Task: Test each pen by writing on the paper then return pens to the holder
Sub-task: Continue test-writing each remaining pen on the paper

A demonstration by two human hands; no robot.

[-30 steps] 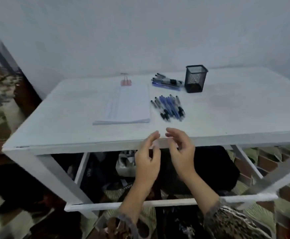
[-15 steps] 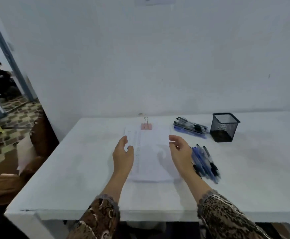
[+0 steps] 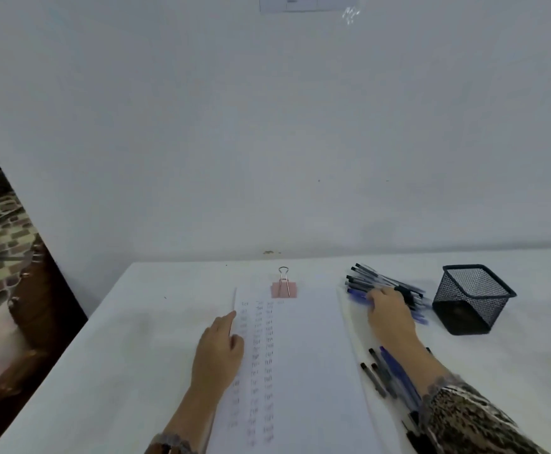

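Here, centre right, right hand [image 3: 388,311] on far pens [image 3: 377,280] — grasp unclear; left hand [image 3: 218,352] flat on paper [image 3: 310,355]; best lifting one only.

My left hand [image 3: 218,348] rests with straight fingers on the left edge of the white paper stack [image 3: 310,355], its pink binder clip [image 3: 284,289] beyond my fingertips to the right. My right hand [image 3: 388,312] lies over a pile of black and blue ballpoint pens [image 3: 375,280]; I cannot tell whether it grips one. The black wire-mesh holder [image 3: 472,298] stands just right of it, and a second row of pens [image 3: 395,370] lies under my forearm.
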